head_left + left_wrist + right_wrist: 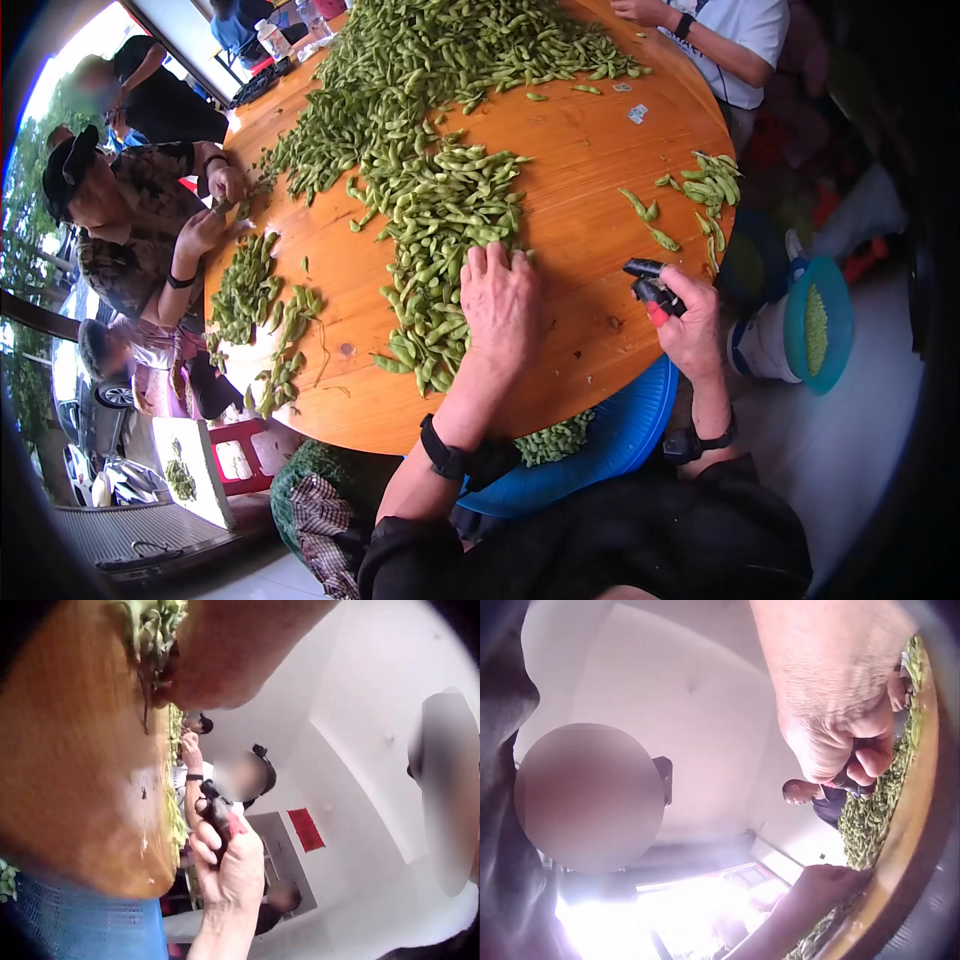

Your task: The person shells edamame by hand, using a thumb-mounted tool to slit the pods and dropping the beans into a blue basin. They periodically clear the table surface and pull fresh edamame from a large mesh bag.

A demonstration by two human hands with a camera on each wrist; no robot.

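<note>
My left hand (500,305) lies back up on the right edge of a long heap of green pods (425,240), its fingers spread a little and bent down at the pods. Its fingertips are mostly hidden. In the left wrist view, the near hand (232,656) touches pods (154,630) at the tabletop. Over the table's near right edge, my right hand (692,325) grips a small black and red tool (655,292). The left wrist view also shows the tool (221,817) between thumb and curled fingers, apart from any pods.
Loose pods (712,185) lie at the right of the round wooden table (590,200). A blue basket (630,430) with green contents sits below the near edge. A teal basin (840,330) stands at the right. Other people are around the table, one (110,220) at the left.
</note>
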